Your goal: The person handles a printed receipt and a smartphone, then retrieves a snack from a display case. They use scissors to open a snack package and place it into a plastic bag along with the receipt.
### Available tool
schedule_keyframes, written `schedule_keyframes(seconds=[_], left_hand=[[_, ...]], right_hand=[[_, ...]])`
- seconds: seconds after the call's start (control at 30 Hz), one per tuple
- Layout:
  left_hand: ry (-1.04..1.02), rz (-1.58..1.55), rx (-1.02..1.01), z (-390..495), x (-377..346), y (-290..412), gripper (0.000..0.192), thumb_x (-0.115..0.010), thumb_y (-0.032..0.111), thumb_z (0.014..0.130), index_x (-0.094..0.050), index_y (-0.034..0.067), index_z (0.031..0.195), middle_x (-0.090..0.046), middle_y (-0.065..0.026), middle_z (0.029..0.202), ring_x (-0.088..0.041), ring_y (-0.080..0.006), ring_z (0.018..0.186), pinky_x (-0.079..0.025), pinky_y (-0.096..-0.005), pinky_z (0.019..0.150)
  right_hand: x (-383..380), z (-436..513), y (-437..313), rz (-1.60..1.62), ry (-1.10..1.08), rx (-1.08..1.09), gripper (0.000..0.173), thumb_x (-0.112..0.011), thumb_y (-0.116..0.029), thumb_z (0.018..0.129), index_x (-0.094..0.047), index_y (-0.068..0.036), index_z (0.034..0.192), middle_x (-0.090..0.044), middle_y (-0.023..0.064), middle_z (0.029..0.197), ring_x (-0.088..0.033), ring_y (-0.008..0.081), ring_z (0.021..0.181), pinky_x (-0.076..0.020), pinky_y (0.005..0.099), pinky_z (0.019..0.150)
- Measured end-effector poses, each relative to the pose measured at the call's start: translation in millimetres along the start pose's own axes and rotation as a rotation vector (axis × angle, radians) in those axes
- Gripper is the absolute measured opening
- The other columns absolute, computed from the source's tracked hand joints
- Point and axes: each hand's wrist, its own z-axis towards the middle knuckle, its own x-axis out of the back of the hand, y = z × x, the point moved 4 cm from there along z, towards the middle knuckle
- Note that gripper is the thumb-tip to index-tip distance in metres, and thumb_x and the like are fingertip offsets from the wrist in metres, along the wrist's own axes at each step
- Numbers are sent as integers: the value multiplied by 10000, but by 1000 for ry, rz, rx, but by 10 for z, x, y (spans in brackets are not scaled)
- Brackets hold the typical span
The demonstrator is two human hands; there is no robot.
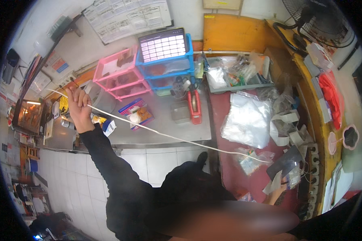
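My left hand [80, 108], in a black sleeve, is raised over the left of the metal counter with its fingers closed around a white cable [157, 131]. A short length sticks out beyond the fist. The rest runs slantwise across the counter to the plastic packets [249, 159] on the dark red tabletop. At lower right, my right hand [276, 194] is partly covered by a strip of pale paper and the things around it. It is close to a dark flat device [285, 162]; its grip is hidden.
Behind the cable stand pink drawers [120, 73], blue drawers [169, 69] with a tablet [163, 45] on top, a small basket [136, 114] and a red tape dispenser [195, 107]. Clear plastic bags [247, 117] and a grey tray [241, 87] occupy the red tabletop. Sockets [313, 168] line its right edge.
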Motion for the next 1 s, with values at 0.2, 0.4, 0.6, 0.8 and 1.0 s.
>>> schedule_keyframes(seconds=[0.2,0.4,0.6,0.8,1.0], left_hand=[[194,80,-205,34,614,179,587,-404,597,948,-601,45,971,-323,17,561,-265,-91,446,-210,-250,399],[308,164,-392,300,1035,-451,606,-388,608,948,-591,48,1058,-346,12,632,-274,-102,464,-226,-253,400],[259,264,-397,710,1385,-595,406,-447,393,1003,-531,47,1197,-365,17,700,-314,-84,539,-280,-235,475],[302,291,-404,938,1186,-486,438,-434,420,1001,-517,74,1256,-390,12,699,-329,-80,554,-280,-233,482],[19,1450,133,1261,230,-1017,488,-406,438,996,-632,44,1175,-590,-12,754,-460,-61,553,-327,-205,495]], right_hand=[[-151,41,413,121,79,-199,184,-584,-66,930,-646,17,1083,-655,38,961,-600,107,798,-467,249,701],[-271,299,232,-47,38,-39,186,-618,-78,912,-645,2,1077,-649,49,970,-603,115,820,-466,251,719],[-613,723,-30,-191,70,-51,214,-634,-127,902,-648,10,1066,-652,49,958,-593,117,811,-463,263,718],[-742,1255,252,-396,7,-167,265,-647,-187,896,-651,24,1056,-656,47,940,-580,118,795,-460,276,712],[-817,1807,806,-781,-162,-358,326,-660,-247,890,-653,39,1047,-661,44,923,-568,119,779,-457,289,706]])
